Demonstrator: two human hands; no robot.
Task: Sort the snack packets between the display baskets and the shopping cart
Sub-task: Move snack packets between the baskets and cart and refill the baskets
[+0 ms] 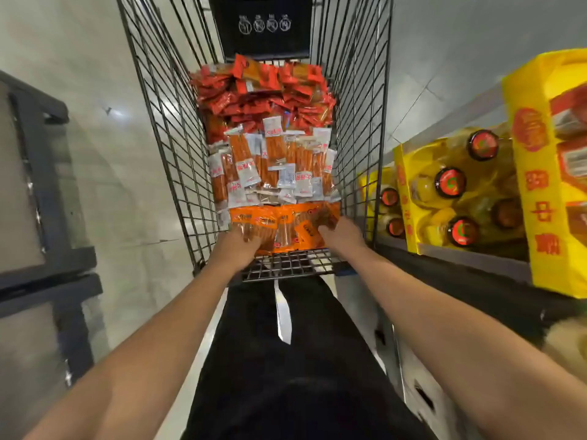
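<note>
Orange glossy plastic snack packets point(282, 227) lie heaped at the near end of the black wire shopping cart point(165, 128), behind them white-labelled packets point(273, 166) and red ones point(260, 90) toward the far end. Left hand point(236, 249) and right hand point(341, 231) dig into the heap's sides, fingers buried, so the grip cannot be told. Light, limp and slippery, they should be scooped from beneath

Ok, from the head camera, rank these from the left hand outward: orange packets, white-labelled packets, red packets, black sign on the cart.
1. Orange packets: at the cart's near end, under the left hand.
2. White-labelled packets: mid-cart, just beyond.
3. Red packets: heaped at the far end.
4. Black sign: on the far wall of the cart, above the red heap.
</note>
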